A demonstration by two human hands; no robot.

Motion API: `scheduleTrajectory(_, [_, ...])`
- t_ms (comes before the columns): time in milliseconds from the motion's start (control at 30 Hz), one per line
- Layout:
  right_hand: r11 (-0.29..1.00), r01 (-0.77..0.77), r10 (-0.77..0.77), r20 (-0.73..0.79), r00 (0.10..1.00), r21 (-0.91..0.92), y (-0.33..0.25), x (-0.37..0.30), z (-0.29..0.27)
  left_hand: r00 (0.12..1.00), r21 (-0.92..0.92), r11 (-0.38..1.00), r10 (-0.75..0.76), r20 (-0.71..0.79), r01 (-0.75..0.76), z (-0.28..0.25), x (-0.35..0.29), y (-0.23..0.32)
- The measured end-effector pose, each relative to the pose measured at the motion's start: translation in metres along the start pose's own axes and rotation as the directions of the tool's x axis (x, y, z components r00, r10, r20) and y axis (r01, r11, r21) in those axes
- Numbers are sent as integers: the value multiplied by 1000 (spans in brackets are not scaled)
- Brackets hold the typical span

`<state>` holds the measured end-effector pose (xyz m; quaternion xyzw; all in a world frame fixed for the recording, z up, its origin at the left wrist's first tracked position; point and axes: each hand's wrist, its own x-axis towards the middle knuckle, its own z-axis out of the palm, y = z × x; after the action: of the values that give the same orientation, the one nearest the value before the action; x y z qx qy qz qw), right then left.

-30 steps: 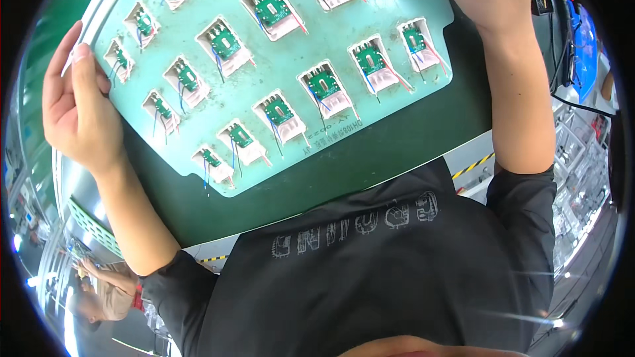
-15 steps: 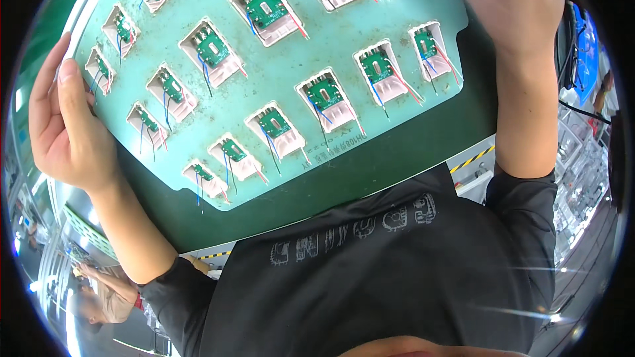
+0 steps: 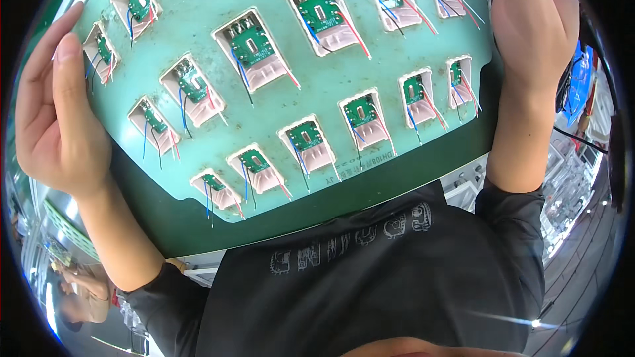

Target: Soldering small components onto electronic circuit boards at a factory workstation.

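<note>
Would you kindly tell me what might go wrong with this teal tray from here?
Some wires, like the red wire, extend past the rims of their pale housings, so they might snag or bend. The left hand and right hand are at opposite sides of the teal tray; an uneven movement could perhaps jolt the green circuit boards.
</note>
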<state>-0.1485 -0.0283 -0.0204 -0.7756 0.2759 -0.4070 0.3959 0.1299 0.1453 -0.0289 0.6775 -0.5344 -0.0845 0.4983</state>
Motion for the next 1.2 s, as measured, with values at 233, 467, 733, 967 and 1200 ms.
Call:
scheduleTrajectory(233, [996,-93,93,27,995,2,4,0,-7,998,-21,999,-38,45,39,0,-2,2])
scheduleTrajectory(467, [987,-156,154,44,987,30,-3,0,-6,988,-11,1000,0,156,2,-4,2,5])
scheduleTrajectory(733, [983,-181,181,13,983,16,-8,-2,0,983,84,996,-37,181,22,-7,0,5])
scheduleTrajectory(967, [996,-50,54,51,997,-74,-5,0,0,979,54,997,37,201,-49,-16,1,-4])
scheduleTrajectory(1200, [909,-256,252,-56,966,-328,-9,10,-29,978,11,998,50,200,-54,-22,-2,-17])
